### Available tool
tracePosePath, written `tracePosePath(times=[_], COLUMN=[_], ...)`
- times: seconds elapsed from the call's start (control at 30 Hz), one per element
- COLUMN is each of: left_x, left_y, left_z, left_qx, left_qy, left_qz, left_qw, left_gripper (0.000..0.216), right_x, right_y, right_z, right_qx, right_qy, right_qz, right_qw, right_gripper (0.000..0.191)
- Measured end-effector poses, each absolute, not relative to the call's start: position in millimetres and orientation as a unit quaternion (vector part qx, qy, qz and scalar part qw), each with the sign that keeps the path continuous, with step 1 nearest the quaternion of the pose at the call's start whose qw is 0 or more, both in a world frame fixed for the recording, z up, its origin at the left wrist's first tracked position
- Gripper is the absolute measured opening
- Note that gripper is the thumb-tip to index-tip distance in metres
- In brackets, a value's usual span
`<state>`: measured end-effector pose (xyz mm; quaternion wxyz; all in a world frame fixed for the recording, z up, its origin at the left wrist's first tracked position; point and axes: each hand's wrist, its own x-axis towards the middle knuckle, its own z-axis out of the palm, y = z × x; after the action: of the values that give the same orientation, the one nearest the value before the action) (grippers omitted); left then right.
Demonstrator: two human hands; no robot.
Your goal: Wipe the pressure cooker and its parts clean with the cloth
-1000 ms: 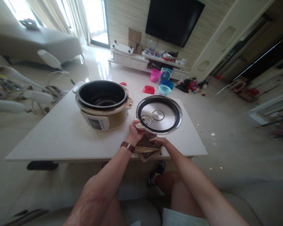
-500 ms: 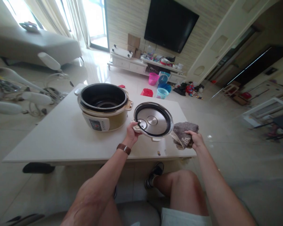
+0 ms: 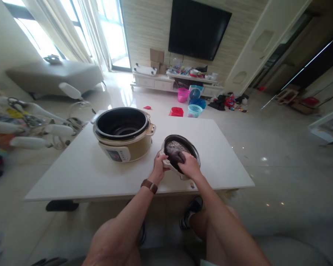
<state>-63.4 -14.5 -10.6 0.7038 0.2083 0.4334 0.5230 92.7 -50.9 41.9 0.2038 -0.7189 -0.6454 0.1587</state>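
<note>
A round cooker lid (image 3: 192,150) with a dark rim lies upside down near the front edge of the white table (image 3: 72,170). My left hand (image 3: 158,165) grips its left edge. My right hand (image 3: 189,166) presses a grey-brown cloth (image 3: 174,152) onto the lid's inner face; the cloth covers most of the metal plate. To the left stands the open beige pressure cooker (image 3: 123,133) with its black inner pot showing and a control panel facing me.
A white fan and cables (image 3: 39,122) lie off the table's left side. Beyond the table are pink, blue and red plastic baskets (image 3: 188,99) on the floor, a low TV cabinet (image 3: 166,79) and a grey sofa (image 3: 55,75). My knees are under the table's front edge.
My right hand pulled the cloth out from under the lid, swung it out to the right, then brought it onto the lid's inner face. The left hand kept hold of the lid.
</note>
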Motion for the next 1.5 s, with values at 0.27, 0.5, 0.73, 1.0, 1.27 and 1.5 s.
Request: tracePosePath(times=[0.27,0.5,0.73,1.0,1.27,1.5], left_x=[-69,-66,-72,-78,-85,-91], left_y=[-18,-13,-1,13,17,17], left_z=[-18,-17,-14,-11,-12,-7], left_qx=[0.224,0.205,0.227,0.257,0.335,0.338], left_qy=[0.455,0.474,0.485,0.510,0.532,0.524], left_qz=[0.505,0.493,0.470,0.425,0.387,0.398], left_qw=[0.698,0.700,0.702,0.703,0.675,0.673], left_gripper=[0.061,0.055,0.058,0.054,0.053,0.051], right_x=[102,100,93,92,98,89], right_y=[-35,-28,-14,-4,-8,-18], right_z=[11,13,10,6,11,22], right_qx=[-0.665,-0.673,-0.684,-0.705,-0.716,-0.650], right_qy=[-0.688,-0.673,-0.660,-0.650,-0.641,-0.704], right_qz=[0.249,0.285,0.285,0.262,0.257,0.268], right_qw=[0.148,0.116,0.124,0.105,0.102,0.098], right_gripper=[0.072,0.056,0.057,0.058,0.055,0.059])
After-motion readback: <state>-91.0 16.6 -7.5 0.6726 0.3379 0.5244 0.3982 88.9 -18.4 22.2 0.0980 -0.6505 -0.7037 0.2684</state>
